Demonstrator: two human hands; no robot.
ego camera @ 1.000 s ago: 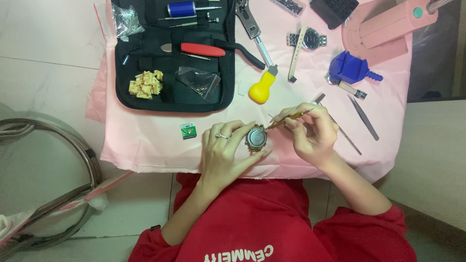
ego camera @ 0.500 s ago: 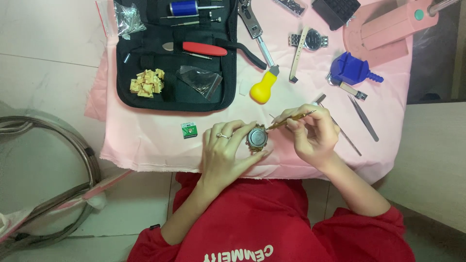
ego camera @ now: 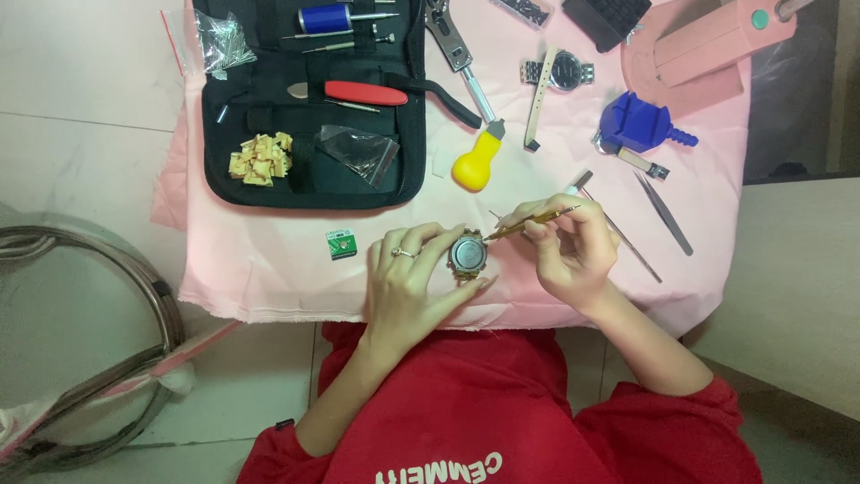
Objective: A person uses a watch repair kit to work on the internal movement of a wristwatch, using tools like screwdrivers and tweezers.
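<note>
Little has changed since the earlier frames: both hands stay over the pink cloth (ego camera: 269, 260), the tool only slightly shifted. The left hand (ego camera: 408, 282) grasps the round watch case (ego camera: 467, 254) between thumb and fingertips. The right hand (ego camera: 569, 251) pinches a thin brass-coloured tool (ego camera: 528, 221), its tip touching the case's upper right edge.

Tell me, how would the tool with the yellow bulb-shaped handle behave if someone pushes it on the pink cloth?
The yellow-handled tool would probably pivot rather than roll, since its long metal jaw lies flat. The rounded handle looks smooth, so perhaps slippery. It seems stiff and handle-heavy.
</note>
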